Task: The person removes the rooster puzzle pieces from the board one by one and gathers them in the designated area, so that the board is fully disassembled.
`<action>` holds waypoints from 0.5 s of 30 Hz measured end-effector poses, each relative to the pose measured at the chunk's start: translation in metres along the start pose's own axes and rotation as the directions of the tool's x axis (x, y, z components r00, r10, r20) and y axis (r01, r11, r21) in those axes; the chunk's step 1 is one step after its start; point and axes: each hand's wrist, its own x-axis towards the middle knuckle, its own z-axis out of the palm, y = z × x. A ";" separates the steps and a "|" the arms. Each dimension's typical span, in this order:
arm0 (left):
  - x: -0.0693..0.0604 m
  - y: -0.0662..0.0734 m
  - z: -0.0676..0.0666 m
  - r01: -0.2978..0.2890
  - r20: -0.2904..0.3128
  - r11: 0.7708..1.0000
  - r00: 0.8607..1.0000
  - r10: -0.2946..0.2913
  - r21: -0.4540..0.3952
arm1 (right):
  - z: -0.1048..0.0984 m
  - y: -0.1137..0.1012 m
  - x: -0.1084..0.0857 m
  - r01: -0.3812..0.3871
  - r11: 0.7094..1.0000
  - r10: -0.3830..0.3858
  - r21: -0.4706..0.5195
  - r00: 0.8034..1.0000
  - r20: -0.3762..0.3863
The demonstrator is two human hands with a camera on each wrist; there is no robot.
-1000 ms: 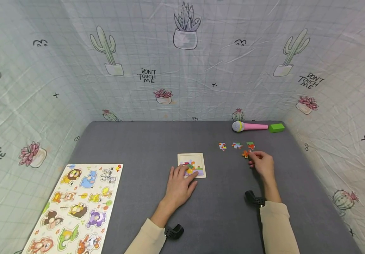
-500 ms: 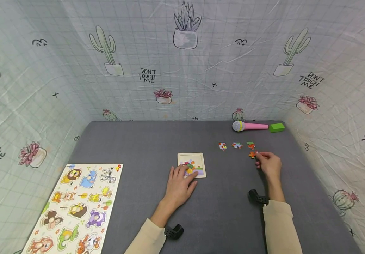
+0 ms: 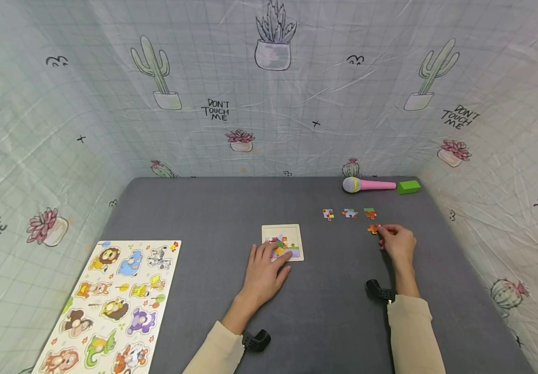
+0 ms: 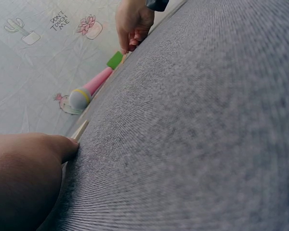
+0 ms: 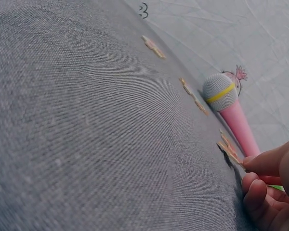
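Note:
My right hand [image 3: 399, 244] pinches an orange jigsaw piece [image 3: 373, 229] between thumb and fingertips, just above the table at the right. In the right wrist view the piece [image 5: 227, 153] is tilted, one edge lifted off the cloth. My left hand [image 3: 263, 272] lies with its fingers spread over the lower left of a small square puzzle board [image 3: 280, 229], partly covering the joined pieces [image 3: 284, 244] in it. Beyond the right hand, a green and orange piece [image 3: 370, 213], a blue-white piece [image 3: 349, 213] and a red-yellow piece [image 3: 328, 214] lie in a row.
A pink toy microphone [image 3: 372, 185] and a green block [image 3: 408, 187] lie at the back right edge of the grey table [image 3: 203, 208]. On the left is a large animal puzzle board [image 3: 126, 275]. Printed cloth walls [image 3: 315, 88] stand around the back and sides.
My right hand has moved right and slightly toward me with the orange jigsaw piece, drawing it below the green and orange one. The left hand has stayed on the board.

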 end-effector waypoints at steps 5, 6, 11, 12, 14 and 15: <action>0.000 0.000 0.001 0.005 0.007 1.000 1.000 -0.005 0.008 | 0.003 0.001 0.000 0.027 0.999 -0.028 -0.034 0.999 -0.025; 0.000 0.000 0.001 0.005 0.008 1.000 1.000 -0.005 0.009 | 0.004 0.001 0.000 0.029 0.999 -0.030 -0.039 0.999 -0.030; 0.000 0.000 0.001 0.002 0.010 1.000 1.000 -0.002 0.007 | 0.005 -0.002 -0.002 0.023 0.998 -0.026 -0.062 0.999 -0.036; -0.001 0.000 0.001 0.002 0.011 1.000 1.000 -0.002 0.004 | 0.005 -0.002 -0.003 0.021 0.998 -0.023 -0.067 0.999 -0.035; -0.001 0.000 0.000 0.003 0.014 1.000 1.000 -0.003 0.001 | 0.005 -0.003 -0.003 0.020 0.997 -0.023 -0.075 0.999 -0.031; -0.001 0.000 0.000 0.004 0.016 1.000 1.000 -0.004 -0.001 | 0.005 -0.003 -0.003 0.023 0.997 -0.025 -0.075 0.999 -0.032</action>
